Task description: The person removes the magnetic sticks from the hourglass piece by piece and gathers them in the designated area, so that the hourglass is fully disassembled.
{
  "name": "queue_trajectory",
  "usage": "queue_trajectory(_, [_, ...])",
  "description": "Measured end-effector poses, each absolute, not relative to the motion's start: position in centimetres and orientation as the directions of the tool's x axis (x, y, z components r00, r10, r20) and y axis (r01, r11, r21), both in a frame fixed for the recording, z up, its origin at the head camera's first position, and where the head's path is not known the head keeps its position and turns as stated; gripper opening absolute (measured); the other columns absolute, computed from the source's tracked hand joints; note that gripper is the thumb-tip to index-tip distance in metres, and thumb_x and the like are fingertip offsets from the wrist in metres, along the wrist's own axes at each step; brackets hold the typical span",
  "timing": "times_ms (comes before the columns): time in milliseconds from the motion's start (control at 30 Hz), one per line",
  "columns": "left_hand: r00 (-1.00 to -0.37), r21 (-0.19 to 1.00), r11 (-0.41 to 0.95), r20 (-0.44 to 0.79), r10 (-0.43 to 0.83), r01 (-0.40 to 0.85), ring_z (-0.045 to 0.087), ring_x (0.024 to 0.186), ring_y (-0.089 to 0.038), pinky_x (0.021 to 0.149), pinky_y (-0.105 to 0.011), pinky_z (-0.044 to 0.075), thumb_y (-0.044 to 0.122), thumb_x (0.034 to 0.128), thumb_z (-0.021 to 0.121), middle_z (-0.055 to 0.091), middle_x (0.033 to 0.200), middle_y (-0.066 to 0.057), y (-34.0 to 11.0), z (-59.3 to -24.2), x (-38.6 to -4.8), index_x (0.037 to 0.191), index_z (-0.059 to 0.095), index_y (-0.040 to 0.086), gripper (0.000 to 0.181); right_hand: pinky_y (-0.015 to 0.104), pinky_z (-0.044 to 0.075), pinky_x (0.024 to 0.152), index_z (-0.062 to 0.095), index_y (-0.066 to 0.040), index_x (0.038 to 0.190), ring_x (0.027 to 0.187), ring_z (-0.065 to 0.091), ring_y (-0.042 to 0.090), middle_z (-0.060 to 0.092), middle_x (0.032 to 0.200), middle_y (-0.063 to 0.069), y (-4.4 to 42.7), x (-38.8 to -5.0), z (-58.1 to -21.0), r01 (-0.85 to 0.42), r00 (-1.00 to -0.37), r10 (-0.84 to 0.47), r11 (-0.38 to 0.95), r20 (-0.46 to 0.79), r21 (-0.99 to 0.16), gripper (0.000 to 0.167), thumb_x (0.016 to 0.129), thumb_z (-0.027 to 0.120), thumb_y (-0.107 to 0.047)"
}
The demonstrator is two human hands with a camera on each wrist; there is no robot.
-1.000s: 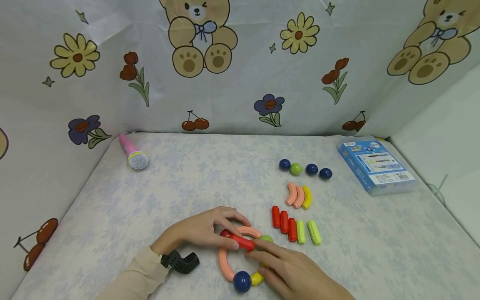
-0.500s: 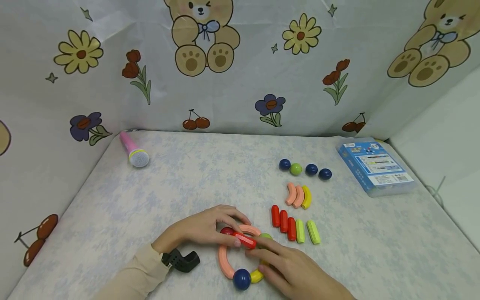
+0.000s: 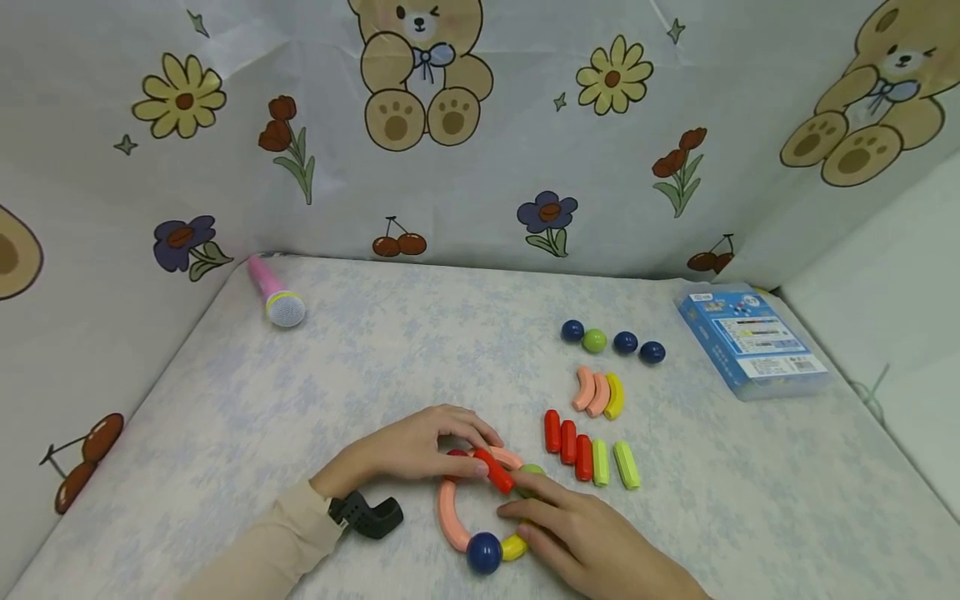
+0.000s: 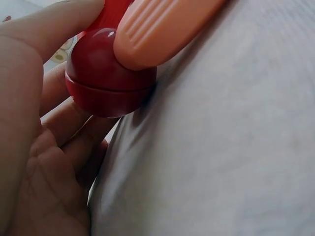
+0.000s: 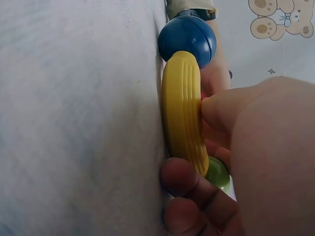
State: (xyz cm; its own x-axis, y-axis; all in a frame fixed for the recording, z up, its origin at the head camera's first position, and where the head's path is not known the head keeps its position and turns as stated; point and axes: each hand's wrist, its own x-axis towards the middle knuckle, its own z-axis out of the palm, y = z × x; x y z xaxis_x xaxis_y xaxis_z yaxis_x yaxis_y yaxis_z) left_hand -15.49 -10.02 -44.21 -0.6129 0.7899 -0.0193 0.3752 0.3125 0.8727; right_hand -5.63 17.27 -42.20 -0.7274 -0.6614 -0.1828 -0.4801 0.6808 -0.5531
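Observation:
A ring of balls and curved pieces lies on the table in the head view. My left hand (image 3: 416, 443) pinches a red rod (image 3: 495, 472) that slants over the ring's far side. Beside that thumb, in the left wrist view, a dark red ball (image 4: 106, 73) joins a peach curved piece (image 4: 165, 29). My right hand (image 3: 588, 537) holds the yellow curved piece (image 5: 183, 108) by its side and end. That piece runs between a blue ball (image 5: 188, 42) and a green ball (image 5: 216, 173). Fingers partly cover the ring in the head view.
Right of the ring stand red rods (image 3: 567, 442) and light green rods (image 3: 601, 463). Behind them are curved pieces (image 3: 600, 394) and a row of balls (image 3: 594, 341). A blue box (image 3: 752, 340) lies at back right, a pink toy microphone (image 3: 276, 292) at back left.
The red rod has turned in my left fingers and now slants more steeply. My right hand stays by the yellow piece. The head view has shifted and tilted slightly.

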Motion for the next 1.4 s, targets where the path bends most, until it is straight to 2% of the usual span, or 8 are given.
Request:
queue_trajectory(233, [-0.612,0.879,0.304,-0.018,0.790,0.368,0.058,0.123,-0.006,0.102,-0.031,0.050,0.038,0.0985,0.071,0.066,0.129,0.017,-9.98,-44.23,-15.51,0.108,0.079,0.030,0.015,0.043,0.054,0.103,0.062,-0.040,0.139,0.133,0.057,0.015,0.049,0.155,-0.009,17.38,-5.61,-42.41,-0.488,-0.730,-0.663,0.674,-0.164,-0.554,0.036,0.109,0.043,-0.049])
queue_trajectory(500, [-0.614,0.883,0.304,-0.023,0.789,0.358,0.058,0.126,-0.006,0.110,-0.037,0.045,0.037,0.0995,0.069,0.066,0.129,0.019,-9.92,-44.21,-15.54,0.112,0.079,0.029,0.017,0.042,0.054,0.103,0.060,-0.040,0.141,0.134,0.057,0.016,0.048,0.156,-0.008,17.37,-5.57,-42.32,-0.482,-0.732,-0.660,0.677,-0.169,-0.556,0.036,0.109,0.043,-0.049])
queue_trajectory(733, [-0.597,0.873,0.288,0.005,0.802,0.394,0.058,0.123,-0.006,0.106,-0.035,0.047,0.038,0.0969,0.073,0.067,0.128,0.018,-9.94,-44.39,-15.69,0.111,0.079,0.030,0.018,0.043,0.054,0.103,0.037,-0.045,0.156,0.132,0.056,0.013,0.042,0.161,-0.008,17.33,-5.52,-42.13,-0.424,-0.746,-0.633,0.692,-0.208,-0.585,0.050,0.108,0.051,-0.045])
queue_trajectory(833, [-0.573,0.870,0.262,0.027,0.819,0.417,0.057,0.124,-0.007,0.108,-0.036,0.046,0.036,0.0942,0.076,0.066,0.130,0.015,-10.02,-44.49,-15.72,0.110,0.080,0.029,0.018,0.033,0.057,0.091,0.032,-0.046,0.157,0.112,0.062,0.007,0.060,0.137,-0.013,17.36,-5.64,-42.03,-0.374,-0.755,-0.614,0.692,-0.231,-0.618,0.055,0.106,0.054,-0.045])
queue_trajectory(933, [-0.561,0.870,0.247,0.040,0.827,0.426,0.057,0.125,-0.007,0.110,-0.038,0.044,0.036,0.0930,0.078,0.066,0.132,0.014,-10.07,-44.58,-15.73,0.110,0.080,0.029,0.019,0.036,0.057,0.094,0.031,-0.046,0.157,0.117,0.062,0.008,0.060,0.135,-0.016,17.36,-5.70,-42.00,-0.363,-0.758,-0.609,0.691,-0.234,-0.625,0.056,0.106,0.054,-0.047])
queue_trajectory(1067, [-0.564,0.871,0.245,0.044,0.824,0.426,0.056,0.126,-0.008,0.110,-0.038,0.044,0.037,0.0935,0.077,0.065,0.132,0.014,-10.09,-44.59,-15.67,0.112,0.080,0.028,0.021,0.049,0.051,0.106,0.032,-0.048,0.157,0.138,0.053,0.016,0.041,0.161,-0.012,17.26,-5.69,-42.02,-0.389,-0.747,-0.622,0.695,-0.235,-0.605,0.053,0.107,0.051,-0.048])
queue_trajectory(1233, [-0.567,0.862,0.249,0.053,0.822,0.441,0.056,0.125,-0.008,0.108,-0.038,0.045,0.038,0.0946,0.076,0.065,0.132,0.013,-10.13,-44.69,-15.67,0.115,0.080,0.029,0.023,0.043,0.054,0.103,0.036,-0.046,0.157,0.126,0.057,0.009,0.038,0.163,-0.013,17.23,-5.62,-42.08,-0.434,-0.730,-0.651,0.677,-0.208,-0.594,0.051,0.108,0.051,-0.044])
queue_trajectory(1400, [-0.571,0.850,0.265,0.051,0.819,0.455,0.056,0.125,-0.008,0.109,-0.040,0.044,0.040,0.0941,0.076,0.065,0.131,0.015,-10.04,-44.68,-15.61,0.114,0.080,0.031,0.022,0.043,0.054,0.103,0.041,-0.045,0.154,0.132,0.057,0.013,0.039,0.162,-0.013,17.28,-5.57,-42.14,-0.463,-0.726,-0.663,0.669,-0.184,-0.581,0.047,0.108,0.050,-0.043])
